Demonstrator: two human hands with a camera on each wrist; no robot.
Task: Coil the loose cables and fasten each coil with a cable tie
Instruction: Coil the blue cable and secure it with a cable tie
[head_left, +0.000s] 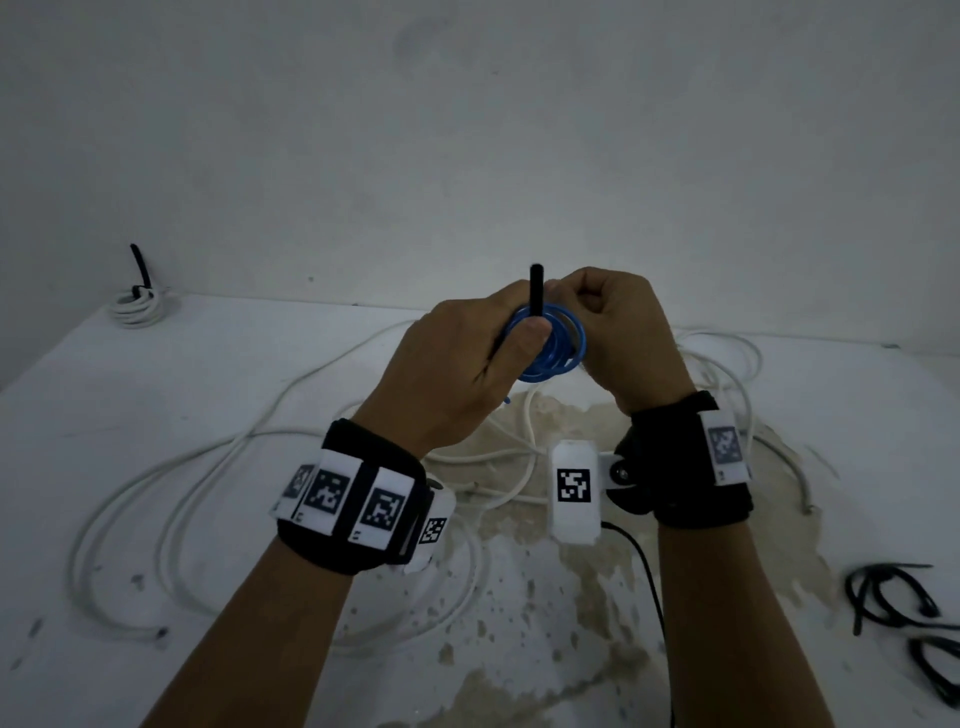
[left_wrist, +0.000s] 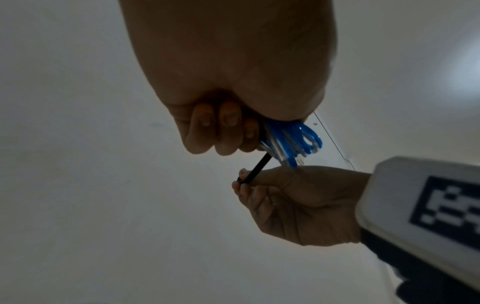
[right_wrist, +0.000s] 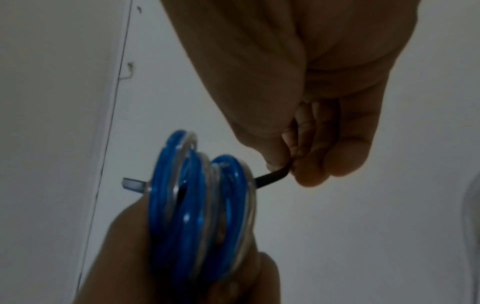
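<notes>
My left hand (head_left: 511, 338) grips a small blue cable coil (head_left: 563, 356) above the table, thumb pressed on its front. A black cable tie (head_left: 536, 291) passes through the coil and one end sticks straight up. My right hand (head_left: 582, 306) is just right of the coil with its fingers curled. In the right wrist view the right hand (right_wrist: 298, 164) pinches the tie's strap (right_wrist: 272, 178) beside the coil (right_wrist: 197, 205), and the tie's other end (right_wrist: 132, 183) pokes out on the far side. In the left wrist view the left hand's fingers (left_wrist: 221, 127) curl round the coil (left_wrist: 293, 139).
Loose white cable (head_left: 171, 483) sprawls in wide loops over the white table (head_left: 104, 395) beneath both hands. A tied white coil (head_left: 137, 306) sits at the back left by the wall. Black looped strands (head_left: 893, 597) lie at the right edge. The tabletop is stained in the middle.
</notes>
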